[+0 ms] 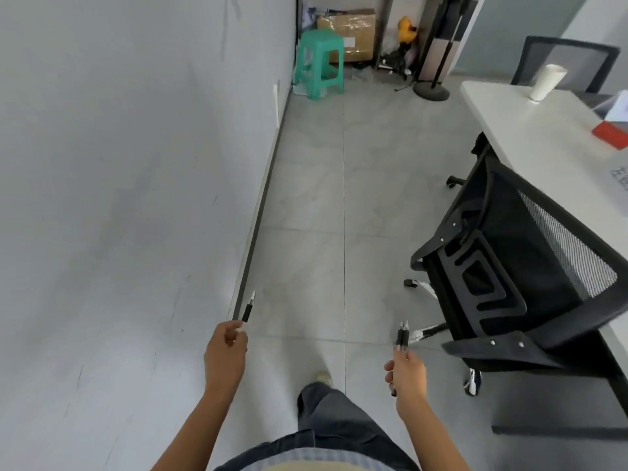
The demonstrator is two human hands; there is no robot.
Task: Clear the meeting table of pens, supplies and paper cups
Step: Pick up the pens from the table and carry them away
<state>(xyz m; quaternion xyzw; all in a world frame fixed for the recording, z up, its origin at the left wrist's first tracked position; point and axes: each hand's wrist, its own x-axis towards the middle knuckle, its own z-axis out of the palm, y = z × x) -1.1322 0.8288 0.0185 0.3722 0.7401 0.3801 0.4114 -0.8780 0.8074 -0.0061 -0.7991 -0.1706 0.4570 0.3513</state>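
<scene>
My left hand [225, 351] is closed around a single black-and-white pen [247, 311] that points up and away over the floor. Two pens [402, 334] with black grips stick up out of my right hand [407, 374], which is closed on them. Both hands hang over the grey tiled floor, left of the white meeting table [516, 130]. On the table's far end stands a white paper cup [546, 82]. A red flat item [610, 133] and white papers [618, 107] lie at the right edge of the view.
A black mesh office chair [516, 263] is pushed against the table's near side, to the right of my right hand. Another chair [567, 61] stands behind the table. A grey wall runs along the left. A green plastic stool [319, 62], a cardboard box [350, 32] and a stand base [431, 91] sit at the far end.
</scene>
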